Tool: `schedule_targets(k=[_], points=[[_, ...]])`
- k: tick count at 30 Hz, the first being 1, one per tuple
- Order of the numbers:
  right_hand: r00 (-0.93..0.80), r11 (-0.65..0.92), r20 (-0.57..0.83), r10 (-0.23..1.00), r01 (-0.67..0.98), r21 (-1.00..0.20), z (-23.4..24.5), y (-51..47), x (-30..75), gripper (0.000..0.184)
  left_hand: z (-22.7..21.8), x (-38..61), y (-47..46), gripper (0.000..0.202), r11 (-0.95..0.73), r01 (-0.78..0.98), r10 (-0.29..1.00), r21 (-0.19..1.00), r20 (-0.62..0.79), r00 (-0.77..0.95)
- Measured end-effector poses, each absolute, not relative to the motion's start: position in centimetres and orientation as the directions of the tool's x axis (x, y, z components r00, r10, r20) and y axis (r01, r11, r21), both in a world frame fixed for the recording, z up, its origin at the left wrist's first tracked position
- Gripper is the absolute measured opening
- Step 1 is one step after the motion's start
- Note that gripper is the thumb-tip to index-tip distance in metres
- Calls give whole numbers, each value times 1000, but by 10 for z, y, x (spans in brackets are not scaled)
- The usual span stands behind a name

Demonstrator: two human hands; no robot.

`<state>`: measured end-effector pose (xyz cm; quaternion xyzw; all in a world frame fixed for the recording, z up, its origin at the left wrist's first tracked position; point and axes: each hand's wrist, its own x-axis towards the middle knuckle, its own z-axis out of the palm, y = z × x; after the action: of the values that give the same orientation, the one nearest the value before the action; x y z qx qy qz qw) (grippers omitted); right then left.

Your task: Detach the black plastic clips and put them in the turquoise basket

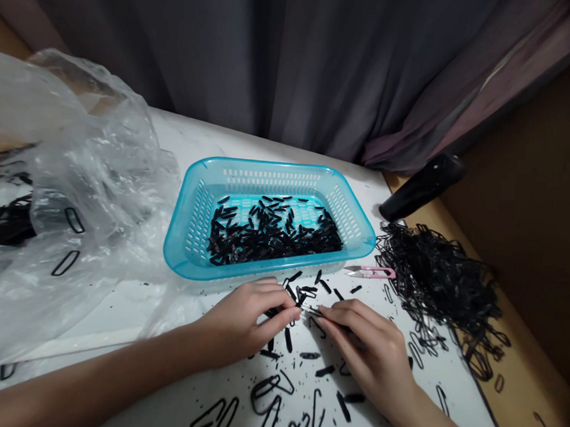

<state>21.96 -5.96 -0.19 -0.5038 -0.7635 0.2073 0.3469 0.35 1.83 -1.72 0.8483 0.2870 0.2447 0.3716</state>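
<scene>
I count one left hand (246, 316) and one right hand (371, 342), both mine, one blue basket (263, 267), one pair of pink-handled snips (364, 268), one black cylinder (420, 187) and one tangled heap of black loops (446, 279). Two whole loops (69, 221) show against the clear plastic (120, 166). The small black pieces (274, 238) in the basket (dozens at least, overlapping) I cannot number.

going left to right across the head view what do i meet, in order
Clear plastic bag → left hand → small thin piece between the fingertips → right hand → tangled pile of black loops
</scene>
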Motion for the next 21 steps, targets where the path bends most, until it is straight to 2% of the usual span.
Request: schedule_targets(k=[5, 11, 15, 19, 21], points=[[-250, 393, 303, 919, 623, -676, -2, -59, 219, 21, -20, 5, 20, 17, -615, 268, 633, 742, 262, 728], [-195, 293, 222, 955, 524, -799, -1, -57, 219, 14, -20, 5, 20, 20, -612, 242, 597, 753, 240, 766], [-110, 159, 123, 986, 429, -889, 1, -52, 217, 4, -13, 3, 22, 21, -524, 225, 593, 821, 162, 788], [-91, 62, 33, 995, 336, -940, 5, -49, 218, 5, -4, 2, 27, 24, -371, 223, 577, 901, 35, 816], [-69, 59, 39, 997, 321, -945, 7, -49, 220, 5, -2, 1, 29, 26, -330, 230, 576, 915, 2, 818]])
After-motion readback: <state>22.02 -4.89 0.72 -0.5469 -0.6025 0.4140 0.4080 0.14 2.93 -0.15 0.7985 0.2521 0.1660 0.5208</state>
